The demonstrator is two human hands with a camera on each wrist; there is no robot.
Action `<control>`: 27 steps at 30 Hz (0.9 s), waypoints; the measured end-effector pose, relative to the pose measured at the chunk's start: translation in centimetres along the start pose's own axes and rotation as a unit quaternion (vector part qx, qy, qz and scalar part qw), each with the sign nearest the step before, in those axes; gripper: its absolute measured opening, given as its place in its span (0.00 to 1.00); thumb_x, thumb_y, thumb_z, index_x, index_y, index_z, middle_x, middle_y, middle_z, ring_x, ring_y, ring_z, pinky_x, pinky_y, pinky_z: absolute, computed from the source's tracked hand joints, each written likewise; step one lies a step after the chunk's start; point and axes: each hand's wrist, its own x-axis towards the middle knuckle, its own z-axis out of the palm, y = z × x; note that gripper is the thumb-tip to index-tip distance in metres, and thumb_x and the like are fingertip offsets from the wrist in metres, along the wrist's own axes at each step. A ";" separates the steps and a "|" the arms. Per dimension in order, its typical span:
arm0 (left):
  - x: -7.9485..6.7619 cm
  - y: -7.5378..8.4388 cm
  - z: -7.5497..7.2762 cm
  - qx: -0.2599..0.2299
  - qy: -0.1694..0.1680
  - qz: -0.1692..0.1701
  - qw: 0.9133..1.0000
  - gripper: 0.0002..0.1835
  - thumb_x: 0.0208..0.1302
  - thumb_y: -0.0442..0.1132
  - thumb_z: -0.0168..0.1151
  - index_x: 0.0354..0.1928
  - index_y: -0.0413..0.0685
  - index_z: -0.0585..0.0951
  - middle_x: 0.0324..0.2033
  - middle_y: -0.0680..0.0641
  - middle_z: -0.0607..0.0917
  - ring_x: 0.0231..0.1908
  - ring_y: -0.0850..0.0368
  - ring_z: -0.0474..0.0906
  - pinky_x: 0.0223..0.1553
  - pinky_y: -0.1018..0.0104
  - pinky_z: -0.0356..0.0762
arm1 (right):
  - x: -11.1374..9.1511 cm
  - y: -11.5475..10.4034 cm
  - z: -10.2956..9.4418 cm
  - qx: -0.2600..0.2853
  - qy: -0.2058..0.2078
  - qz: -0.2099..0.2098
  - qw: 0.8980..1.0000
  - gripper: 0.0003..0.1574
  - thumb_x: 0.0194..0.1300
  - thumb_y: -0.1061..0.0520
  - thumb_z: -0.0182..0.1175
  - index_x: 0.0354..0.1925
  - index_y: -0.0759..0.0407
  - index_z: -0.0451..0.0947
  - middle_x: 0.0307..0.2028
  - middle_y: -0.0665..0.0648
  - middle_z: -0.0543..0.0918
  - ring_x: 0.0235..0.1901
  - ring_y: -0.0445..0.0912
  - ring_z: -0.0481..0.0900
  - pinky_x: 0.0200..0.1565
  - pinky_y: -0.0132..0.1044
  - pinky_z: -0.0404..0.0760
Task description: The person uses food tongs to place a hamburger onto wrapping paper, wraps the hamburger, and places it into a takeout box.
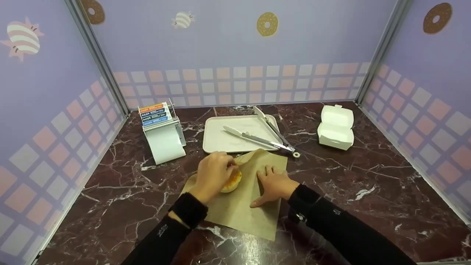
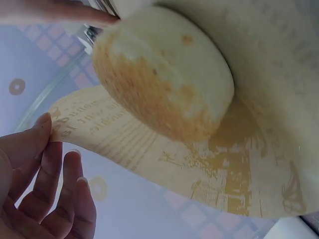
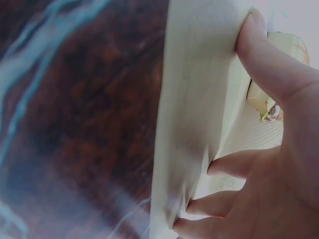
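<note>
A round filled bun (image 1: 230, 186) with a toasted golden top lies on brown printed wrapping paper (image 1: 244, 211). My left hand (image 1: 215, 175) is above the bun and pinches the paper's far edge between thumb and forefinger. That edge is lifted off the table, and the left wrist view shows the bun (image 2: 164, 74) beside the raised paper (image 2: 149, 144). On the right part of the sheet rests my right hand (image 1: 276, 186), fingers spread and pressing the paper. A bit of green leaf shows at the bun's side (image 3: 259, 97) in the right wrist view.
Behind the paper stands a pale tray (image 1: 217, 138), with metal tongs (image 1: 265, 140) lying open across it. At the left is a label dispenser (image 1: 158, 121) with a white strip hanging out. A white clamshell box (image 1: 335, 127) stands open at the right on the marbled table.
</note>
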 end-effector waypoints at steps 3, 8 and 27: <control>-0.9 0.3 0.4 -0.005 -0.008 0.007 1.000 0.07 0.54 0.40 0.83 0.29 0.50 0.90 0.26 0.51 0.86 0.30 0.50 0.85 0.31 0.53 0.84 | -0.6 -0.5 -0.6 0.002 -0.009 0.006 1.000 0.89 0.43 0.12 0.71 0.85 0.60 0.51 0.82 0.77 0.49 0.80 0.73 0.48 0.71 0.80 0.54; -2.1 0.7 1.3 -0.035 -0.032 0.000 0.999 0.07 0.54 0.38 0.83 0.29 0.49 0.90 0.29 0.50 0.90 0.29 0.52 0.86 0.32 0.56 0.85 | -1.3 -1.1 -1.3 0.006 0.000 0.006 1.000 0.87 0.44 0.14 0.73 0.83 0.63 0.53 0.80 0.79 0.51 0.79 0.74 0.50 0.68 0.82 0.57; -2.4 0.4 2.6 -0.074 -0.080 0.001 0.994 0.07 0.57 0.33 0.79 0.27 0.44 0.88 0.27 0.48 0.88 0.29 0.50 0.84 0.37 0.55 0.84 | -1.2 -0.9 -0.9 0.024 0.001 0.005 1.000 0.89 0.43 0.13 0.73 0.84 0.62 0.53 0.81 0.78 0.49 0.80 0.74 0.47 0.69 0.82 0.54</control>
